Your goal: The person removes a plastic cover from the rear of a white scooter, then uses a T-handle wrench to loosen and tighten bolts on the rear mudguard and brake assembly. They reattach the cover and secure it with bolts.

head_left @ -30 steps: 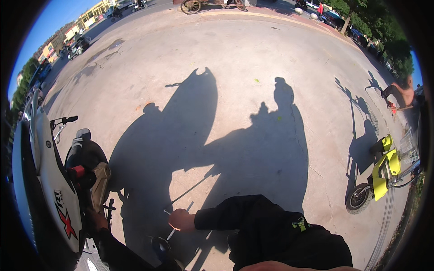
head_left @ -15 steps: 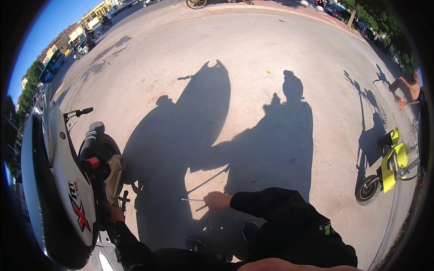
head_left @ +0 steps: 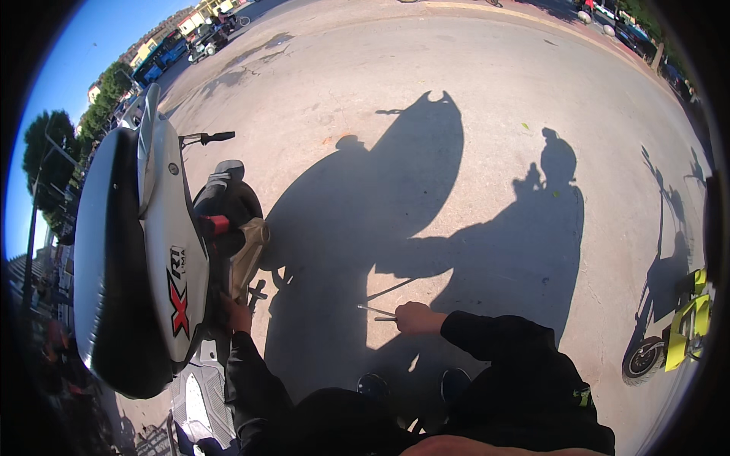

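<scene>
A white and black motor scooter stands at my left, its long seat nearest the rim. My left hand reaches against the scooter's lower side, just below a tan metal part; its fingertips are hidden by the bodywork. A dark pedal-like piece sticks out beside that hand. Out over the pavement, away from the scooter, my right hand is closed in a fist around a slim metal tool. Two thin rods of it point left; its exact kind is too small to tell.
The scooter's rear wheel and a black lever face the pavement. Its grey footboard lies near my left forearm. A yellow two-wheeler stands at the right. Shadows cross the ground, and vehicles show far left.
The whole view has swung left, so scooter and hands sit further right in it. My right hand still grips the tool, now turned slightly. My left hand stays at the scooter's side.
</scene>
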`<action>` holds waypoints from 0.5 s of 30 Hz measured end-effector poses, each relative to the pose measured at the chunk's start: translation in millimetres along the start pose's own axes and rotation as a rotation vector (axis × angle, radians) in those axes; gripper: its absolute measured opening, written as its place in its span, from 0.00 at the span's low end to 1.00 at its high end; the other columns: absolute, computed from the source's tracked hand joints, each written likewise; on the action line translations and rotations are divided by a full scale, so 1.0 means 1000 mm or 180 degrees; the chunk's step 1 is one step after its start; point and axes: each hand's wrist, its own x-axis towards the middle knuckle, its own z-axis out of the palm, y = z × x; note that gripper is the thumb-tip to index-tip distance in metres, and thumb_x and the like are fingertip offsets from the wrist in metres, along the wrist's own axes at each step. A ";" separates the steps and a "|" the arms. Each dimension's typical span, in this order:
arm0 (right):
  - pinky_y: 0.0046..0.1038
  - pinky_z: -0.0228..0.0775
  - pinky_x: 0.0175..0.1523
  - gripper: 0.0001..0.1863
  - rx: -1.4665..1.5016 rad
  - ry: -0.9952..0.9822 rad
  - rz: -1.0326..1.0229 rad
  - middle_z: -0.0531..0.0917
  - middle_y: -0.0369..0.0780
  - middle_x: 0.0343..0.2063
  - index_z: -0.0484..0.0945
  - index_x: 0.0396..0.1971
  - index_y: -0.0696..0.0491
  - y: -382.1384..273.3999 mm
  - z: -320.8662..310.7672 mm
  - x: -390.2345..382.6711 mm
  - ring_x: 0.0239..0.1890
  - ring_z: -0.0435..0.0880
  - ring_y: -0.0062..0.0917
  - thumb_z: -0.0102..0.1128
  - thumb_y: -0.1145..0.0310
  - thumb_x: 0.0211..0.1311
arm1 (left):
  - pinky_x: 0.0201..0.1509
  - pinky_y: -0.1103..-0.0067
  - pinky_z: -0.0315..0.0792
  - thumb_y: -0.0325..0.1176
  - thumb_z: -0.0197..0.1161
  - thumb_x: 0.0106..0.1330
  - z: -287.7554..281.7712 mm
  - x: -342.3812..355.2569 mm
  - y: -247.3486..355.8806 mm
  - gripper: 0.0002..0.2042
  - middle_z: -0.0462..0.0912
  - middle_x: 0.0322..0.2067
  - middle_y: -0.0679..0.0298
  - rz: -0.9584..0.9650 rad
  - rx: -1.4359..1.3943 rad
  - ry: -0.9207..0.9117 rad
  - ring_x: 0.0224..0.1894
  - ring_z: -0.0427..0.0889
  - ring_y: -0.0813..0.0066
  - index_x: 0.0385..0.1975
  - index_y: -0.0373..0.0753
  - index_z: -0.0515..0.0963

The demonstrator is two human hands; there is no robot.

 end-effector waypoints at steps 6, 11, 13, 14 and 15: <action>0.45 0.81 0.42 0.11 -0.0782 -0.0052 -0.0439 0.88 0.49 0.29 0.87 0.29 0.57 -0.071 -0.034 0.007 0.38 0.90 0.43 0.59 0.67 0.55 | 0.79 0.58 0.53 0.45 0.55 0.75 0.021 0.051 -0.081 0.36 0.58 0.74 0.39 0.0213 0.0012 0.0746 0.76 0.58 0.44 0.76 0.32 0.51; 0.45 0.81 0.44 0.10 -0.0949 0.0065 -0.0079 0.87 0.51 0.31 0.84 0.31 0.58 -0.071 -0.047 0.007 0.39 0.89 0.46 0.59 0.68 0.56 | 0.78 0.55 0.54 0.47 0.55 0.75 0.015 0.035 -0.052 0.36 0.59 0.73 0.41 0.0396 0.1430 0.1037 0.74 0.61 0.43 0.76 0.35 0.53; 0.45 0.80 0.42 0.10 -0.0918 0.0122 -0.0228 0.86 0.52 0.32 0.83 0.31 0.58 -0.074 -0.036 0.010 0.39 0.88 0.48 0.58 0.68 0.56 | 0.78 0.54 0.54 0.48 0.55 0.75 0.018 0.031 -0.054 0.36 0.60 0.73 0.42 0.0488 0.1327 0.1120 0.74 0.62 0.42 0.76 0.36 0.53; 0.45 0.79 0.41 0.10 -0.0855 0.0188 -0.0333 0.86 0.53 0.32 0.82 0.30 0.58 -0.079 -0.034 0.012 0.39 0.87 0.49 0.58 0.68 0.56 | 0.79 0.54 0.53 0.48 0.56 0.74 0.014 0.031 -0.057 0.37 0.59 0.73 0.41 0.0504 0.0720 0.1106 0.74 0.60 0.41 0.76 0.35 0.52; 0.45 0.78 0.39 0.09 -0.0794 0.0257 -0.0430 0.85 0.54 0.32 0.82 0.29 0.58 -0.084 -0.034 0.013 0.39 0.87 0.50 0.57 0.68 0.56 | 0.79 0.54 0.52 0.48 0.56 0.73 0.009 0.031 -0.062 0.38 0.58 0.74 0.40 0.0521 0.0118 0.1108 0.74 0.59 0.39 0.76 0.34 0.51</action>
